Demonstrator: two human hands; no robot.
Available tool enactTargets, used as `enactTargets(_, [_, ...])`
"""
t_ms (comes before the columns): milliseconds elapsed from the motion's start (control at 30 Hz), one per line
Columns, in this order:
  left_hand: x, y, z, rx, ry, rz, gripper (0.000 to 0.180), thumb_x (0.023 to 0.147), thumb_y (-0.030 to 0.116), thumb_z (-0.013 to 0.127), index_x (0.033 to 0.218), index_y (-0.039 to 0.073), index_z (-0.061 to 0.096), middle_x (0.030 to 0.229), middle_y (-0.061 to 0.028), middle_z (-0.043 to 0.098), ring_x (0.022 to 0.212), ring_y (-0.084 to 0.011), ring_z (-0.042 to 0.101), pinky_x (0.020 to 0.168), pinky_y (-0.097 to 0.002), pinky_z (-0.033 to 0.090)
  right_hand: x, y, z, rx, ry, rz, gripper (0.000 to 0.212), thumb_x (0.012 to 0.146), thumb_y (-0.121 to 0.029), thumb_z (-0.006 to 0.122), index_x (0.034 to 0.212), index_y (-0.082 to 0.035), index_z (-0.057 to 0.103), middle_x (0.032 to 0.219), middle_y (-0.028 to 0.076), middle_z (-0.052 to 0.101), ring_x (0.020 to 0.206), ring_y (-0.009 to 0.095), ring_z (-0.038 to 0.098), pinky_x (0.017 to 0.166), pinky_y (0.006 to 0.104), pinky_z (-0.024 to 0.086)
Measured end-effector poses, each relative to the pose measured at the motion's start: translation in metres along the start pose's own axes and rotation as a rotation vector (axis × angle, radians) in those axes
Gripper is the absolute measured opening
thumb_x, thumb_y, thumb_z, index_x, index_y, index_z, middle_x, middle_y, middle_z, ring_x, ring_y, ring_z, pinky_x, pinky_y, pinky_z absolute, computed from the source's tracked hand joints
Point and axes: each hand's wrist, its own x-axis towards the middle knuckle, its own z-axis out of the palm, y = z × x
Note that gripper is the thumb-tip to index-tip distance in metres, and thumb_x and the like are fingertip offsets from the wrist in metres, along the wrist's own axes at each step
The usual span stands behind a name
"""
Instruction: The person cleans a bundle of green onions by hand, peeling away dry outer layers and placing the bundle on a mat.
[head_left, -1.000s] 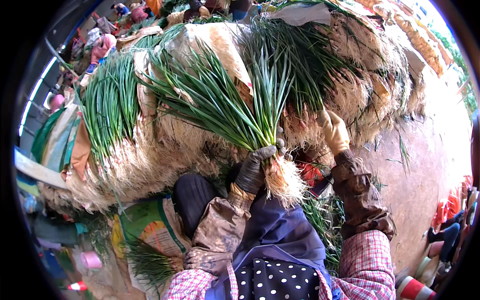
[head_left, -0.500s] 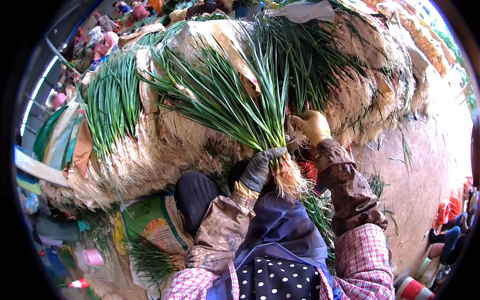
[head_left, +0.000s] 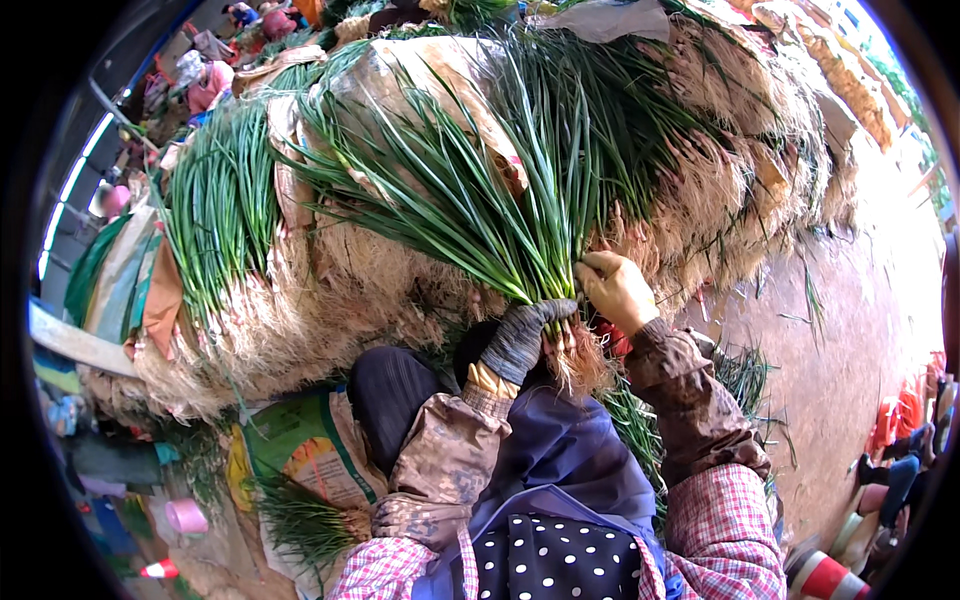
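Note:
My left hand (head_left: 522, 335), in a dark knit glove, is closed around the base of a bunch of green onions (head_left: 470, 200). Their long leaves fan up and to the left, and the pale roots (head_left: 580, 362) hang below my fist. My right hand (head_left: 615, 288), in a yellowish glove, touches the same bunch just right of the stems, fingers curled against them. Both forearms wear brown sleeve covers over plaid cuffs.
A big heap of bundled green onions (head_left: 300, 290) with straw-coloured roots fills the space ahead. A printed sack (head_left: 310, 455) and a pink tape roll (head_left: 186, 516) lie lower left. Bare reddish ground (head_left: 850, 330) is at right. Other people (head_left: 205, 80) sit at upper left.
My right hand has come down and left from the heap to the bunch's stems. My left hand keeps its hold on the bunch, nearly still.

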Motion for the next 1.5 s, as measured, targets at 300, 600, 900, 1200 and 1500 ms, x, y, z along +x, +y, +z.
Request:
enactTargets(300, [-0.012,0.004,0.011,-0.225,-0.085,0.105,0.028,0.074,0.011,0.057,0.097,-0.005,0.053,0.084,-0.0120,0.059,0.070,-0.0175,0.056,0.065,-0.0272,0.046,-0.012,-0.016,-0.012,0.684,0.059,0.485,0.018,0.087,-0.015,0.052,0.084,0.000,0.061,0.071,0.006,0.063,0.054,0.010,0.056,0.050,0.0223,0.046])
enactTargets(600, [-0.013,0.010,0.023,-0.307,-0.158,0.172,0.037,0.075,0.011,0.058,0.108,-0.003,0.050,0.091,-0.0115,0.058,0.083,-0.0214,0.057,0.076,-0.0293,0.046,0.055,-0.013,-0.070,-0.607,-0.038,-0.007,0.029,0.078,-0.024,0.064,0.097,-0.002,0.061,0.083,0.008,0.064,0.069,0.016,0.058,0.067,0.0288,0.047])
enactTargets(900, [-0.011,0.001,0.008,-0.353,-0.123,0.086,0.034,0.073,0.012,0.059,0.100,-0.006,0.049,0.086,-0.0115,0.058,0.077,-0.0188,0.056,0.076,-0.0284,0.045,0.050,0.007,-0.052,0.245,0.022,0.277,0.034,0.078,-0.026,0.065,0.099,0.000,0.059,0.080,0.005,0.060,0.064,0.011,0.052,0.059,0.0267,0.045])
enactTargets(1200, [-0.003,-0.011,0.001,-0.085,0.030,0.003,0.011,0.077,0.007,0.057,0.081,-0.003,0.060,0.063,-0.0095,0.060,0.046,-0.0167,0.056,0.043,-0.0227,0.046,-0.011,-0.005,0.000,0.017,0.019,0.118,0.024,0.076,-0.022,0.064,0.086,-0.001,0.060,0.078,0.015,0.063,0.071,0.025,0.061,0.064,0.0327,0.047])
enactTargets(1500, [-0.008,-0.003,0.007,-0.177,-0.129,0.184,0.035,0.073,0.005,0.060,0.105,-0.002,0.051,0.094,-0.0113,0.060,0.089,-0.0202,0.058,0.079,-0.0332,0.048,-0.023,0.052,0.000,-0.272,0.053,0.321,0.021,0.075,-0.025,0.063,0.082,-0.005,0.062,0.076,0.015,0.063,0.072,0.031,0.060,0.067,0.0385,0.047])
